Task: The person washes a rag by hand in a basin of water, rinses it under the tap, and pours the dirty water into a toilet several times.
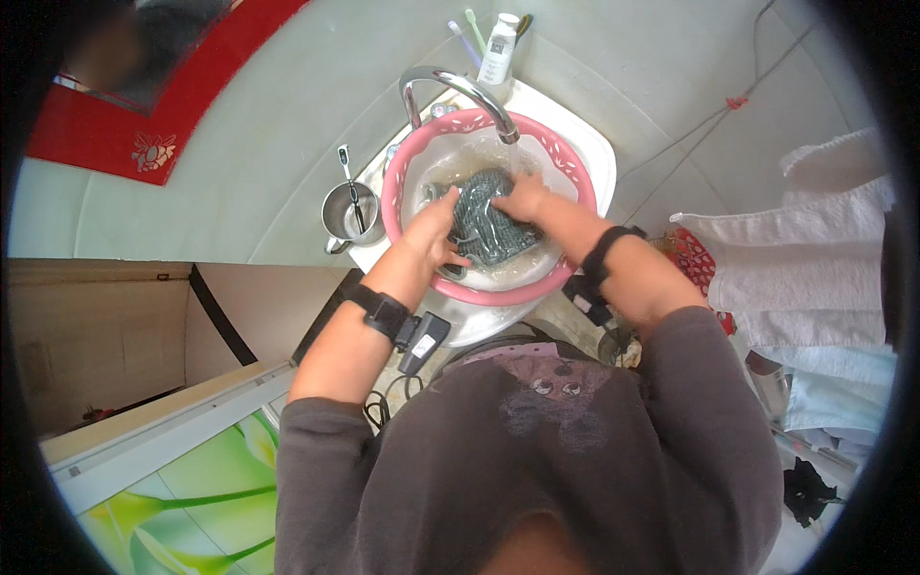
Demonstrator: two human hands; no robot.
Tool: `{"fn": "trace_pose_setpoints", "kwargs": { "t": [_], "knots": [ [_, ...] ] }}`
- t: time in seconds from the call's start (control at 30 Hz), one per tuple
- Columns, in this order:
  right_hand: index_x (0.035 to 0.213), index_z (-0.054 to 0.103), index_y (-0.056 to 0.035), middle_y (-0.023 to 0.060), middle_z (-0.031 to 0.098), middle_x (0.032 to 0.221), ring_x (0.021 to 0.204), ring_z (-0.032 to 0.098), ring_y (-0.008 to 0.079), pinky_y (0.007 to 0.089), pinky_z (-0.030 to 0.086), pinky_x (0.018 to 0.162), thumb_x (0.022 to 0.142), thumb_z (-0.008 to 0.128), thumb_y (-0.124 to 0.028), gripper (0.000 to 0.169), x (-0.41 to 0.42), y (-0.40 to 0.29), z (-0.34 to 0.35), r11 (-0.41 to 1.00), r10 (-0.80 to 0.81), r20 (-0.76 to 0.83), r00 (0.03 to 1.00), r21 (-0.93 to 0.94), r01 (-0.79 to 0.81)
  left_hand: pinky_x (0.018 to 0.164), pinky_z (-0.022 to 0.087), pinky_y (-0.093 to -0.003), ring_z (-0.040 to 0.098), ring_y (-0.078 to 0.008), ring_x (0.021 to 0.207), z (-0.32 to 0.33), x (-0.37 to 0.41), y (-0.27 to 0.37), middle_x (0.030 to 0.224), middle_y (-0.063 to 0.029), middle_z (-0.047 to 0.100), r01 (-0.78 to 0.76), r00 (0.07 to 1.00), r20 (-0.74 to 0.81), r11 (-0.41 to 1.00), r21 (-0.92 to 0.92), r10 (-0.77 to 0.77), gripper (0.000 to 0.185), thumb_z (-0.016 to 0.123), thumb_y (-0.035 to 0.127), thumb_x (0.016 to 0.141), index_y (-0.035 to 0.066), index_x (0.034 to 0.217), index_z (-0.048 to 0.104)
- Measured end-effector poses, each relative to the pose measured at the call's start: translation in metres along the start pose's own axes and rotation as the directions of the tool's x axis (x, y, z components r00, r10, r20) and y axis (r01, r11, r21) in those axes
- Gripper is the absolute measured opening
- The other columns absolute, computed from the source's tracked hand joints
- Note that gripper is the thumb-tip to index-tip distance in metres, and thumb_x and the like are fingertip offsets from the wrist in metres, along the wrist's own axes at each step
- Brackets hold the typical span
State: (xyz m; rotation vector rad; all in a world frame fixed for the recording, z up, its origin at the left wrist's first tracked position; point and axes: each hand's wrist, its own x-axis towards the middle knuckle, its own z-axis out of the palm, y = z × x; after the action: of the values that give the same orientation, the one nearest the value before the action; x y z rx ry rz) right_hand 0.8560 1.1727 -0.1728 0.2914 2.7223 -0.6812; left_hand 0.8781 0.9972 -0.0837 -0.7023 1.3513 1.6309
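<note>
A pink plastic basin (399, 169) with a white, soapy-looking inside stands in the white washbasin (600, 162). Inside it lies a wet, dark grey-green knitted cloth (492, 226), bunched up in cloudy water. My left hand (435, 233) holds the cloth's left side, thumb on top and lower fingers spread near its bottom edge. At the upper right of the cloth, my right hand (525, 195) grips it, some fingertips hidden by fabric and water. Just above that hand, a thin stream of water runs from the curved chrome faucet (460, 77).
A metal mug (338, 215) holding a toothbrush (352, 187) stands left of the basin. Toothbrushes (473, 32) and a white bottle (498, 54) stand at the back corner. White towels (805, 251) hang at right. A red-framed mirror (93, 154) is upper left.
</note>
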Motion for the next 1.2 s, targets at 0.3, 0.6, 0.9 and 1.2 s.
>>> {"fn": "trace_pose_setpoints", "kwargs": {
  "t": [0.3, 0.6, 0.9, 1.2],
  "knots": [
    [0.099, 0.052, 0.0017, 0.0226, 0.057, 0.092, 0.087, 0.056, 0.0323, 0.0358, 0.043, 0.076, 0.079, 0.052, -0.025, 0.034, -0.085, -0.087, -0.047, 0.644, -0.446, 0.049, 0.894, 0.711, 0.282, 0.07, 0.048, -0.0417, 0.057, -0.027, 0.084, -0.013, 0.016, 0.002, 0.088, -0.0108, 0.056, -0.063, 0.986, 0.104, 0.873, -0.484, 0.129, 0.041, 0.037, 0.041, 0.087, 0.004, 0.095, 0.051],
    [0.08, 0.058, -0.0017, 0.0207, 0.059, 0.085, 0.08, 0.056, 0.0366, 0.0432, 0.043, 0.074, 0.087, 0.032, -0.031, 0.04, -0.054, -0.064, -0.04, 0.896, -0.358, -0.082, 0.93, 0.25, 0.367, 0.06, 0.047, -0.0394, 0.056, -0.0229, 0.076, 0.028, 0.006, -0.011, 0.084, -0.0117, 0.055, -0.38, 0.924, -0.196, 0.83, -0.408, 0.327, 0.025, 0.047, 0.023, 0.082, 0.001, 0.094, 0.055],
    [0.093, 0.053, 0.0009, 0.0162, 0.058, 0.082, 0.076, 0.056, 0.0257, 0.0325, 0.044, 0.069, 0.079, 0.056, -0.026, 0.031, -0.042, -0.025, -0.082, 0.82, -0.061, 0.133, 0.989, 0.572, -0.026, 0.072, 0.047, -0.035, 0.055, -0.0274, 0.087, -0.011, 0.027, -0.016, 0.101, -0.0164, 0.052, -0.515, 0.778, -0.271, 0.823, 0.24, 0.567, 0.042, 0.057, 0.014, 0.076, -0.004, 0.11, 0.042],
    [0.125, 0.032, -0.0022, 0.0058, 0.049, 0.106, 0.091, 0.05, 0.013, 0.0257, 0.042, 0.077, 0.073, 0.063, -0.003, 0.06, -0.062, -0.037, -0.107, 0.594, -0.442, 0.133, 0.887, 0.784, 0.179, 0.075, 0.041, -0.0244, 0.053, -0.013, 0.083, 0.015, 0.0, -0.016, 0.092, -0.007, 0.056, -0.727, 0.682, 0.132, 0.65, 0.221, 0.719, 0.037, 0.057, 0.002, 0.075, 0.001, 0.109, 0.043]
  ]
}}
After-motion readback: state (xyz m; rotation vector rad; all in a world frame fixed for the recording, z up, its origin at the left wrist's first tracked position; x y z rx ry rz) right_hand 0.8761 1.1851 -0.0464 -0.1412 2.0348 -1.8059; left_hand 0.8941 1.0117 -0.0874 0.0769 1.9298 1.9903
